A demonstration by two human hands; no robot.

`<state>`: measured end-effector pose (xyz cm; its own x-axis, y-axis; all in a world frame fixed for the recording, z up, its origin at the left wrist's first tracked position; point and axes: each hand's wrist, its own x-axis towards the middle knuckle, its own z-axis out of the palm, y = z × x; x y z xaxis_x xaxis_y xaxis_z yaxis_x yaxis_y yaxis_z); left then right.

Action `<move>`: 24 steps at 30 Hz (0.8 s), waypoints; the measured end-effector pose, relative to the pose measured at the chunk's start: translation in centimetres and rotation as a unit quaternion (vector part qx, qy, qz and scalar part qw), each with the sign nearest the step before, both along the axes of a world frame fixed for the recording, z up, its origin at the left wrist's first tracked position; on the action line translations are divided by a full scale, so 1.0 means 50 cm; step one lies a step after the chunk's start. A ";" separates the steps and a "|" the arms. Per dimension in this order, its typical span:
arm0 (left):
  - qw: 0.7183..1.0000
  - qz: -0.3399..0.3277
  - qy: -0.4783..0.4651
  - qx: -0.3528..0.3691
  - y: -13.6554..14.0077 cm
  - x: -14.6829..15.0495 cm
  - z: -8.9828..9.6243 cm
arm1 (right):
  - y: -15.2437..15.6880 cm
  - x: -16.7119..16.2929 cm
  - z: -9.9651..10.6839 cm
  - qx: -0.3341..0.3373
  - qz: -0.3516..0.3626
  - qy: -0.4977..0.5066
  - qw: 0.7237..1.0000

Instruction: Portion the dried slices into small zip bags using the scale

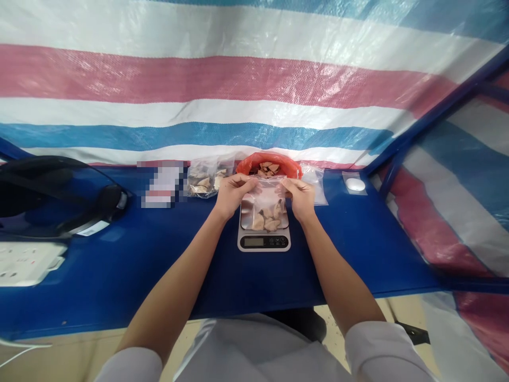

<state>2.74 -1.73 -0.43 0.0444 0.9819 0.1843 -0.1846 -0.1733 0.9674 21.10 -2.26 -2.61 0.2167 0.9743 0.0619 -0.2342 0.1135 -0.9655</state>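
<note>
A clear zip bag (267, 200) with several pale brown dried slices in its lower part is held by its top edge over a kitchen scale (264, 242). My left hand (234, 193) pinches the bag's upper left corner. At the upper right corner my right hand (299, 196) pinches it too. Whether the bag's bottom rests on the scale's metal plate, I cannot tell. Just behind my hands is an open red plastic bag (292, 162) with more dried pieces inside. The scale's display shows no digits I can read.
Filled clear bags (201, 180) lie left of the red bag; flat clear bags (319, 185) lie right of it. Farther right is a white oval object (355, 184) on a small packet. At left are a blurred-out item (162, 184), a black headset-like object (107, 204) and a white power strip (29, 262).
</note>
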 end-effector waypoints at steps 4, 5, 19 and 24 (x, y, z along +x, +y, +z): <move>0.999 -0.010 0.028 0.019 0.013 -0.010 0.003 | 0.009 0.000 0.007 0.003 0.033 0.009 0.999; 0.999 -0.011 0.026 0.023 0.017 -0.012 0.001 | 0.012 0.000 0.009 0.004 0.045 0.009 0.999; 1.000 0.005 0.012 -0.005 0.017 -0.026 -0.016 | 0.019 0.009 -0.007 -0.007 0.053 0.020 0.998; 1.000 0.013 0.020 -0.005 0.014 -0.024 -0.022 | 0.016 0.019 -0.014 -0.003 0.060 0.018 0.998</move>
<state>1.56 -1.05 -1.55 0.0267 0.9847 0.1724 -0.1416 -0.1670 0.9757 22.04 -1.48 -3.29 0.1007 0.9936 0.0506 -0.2803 0.0772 -0.9568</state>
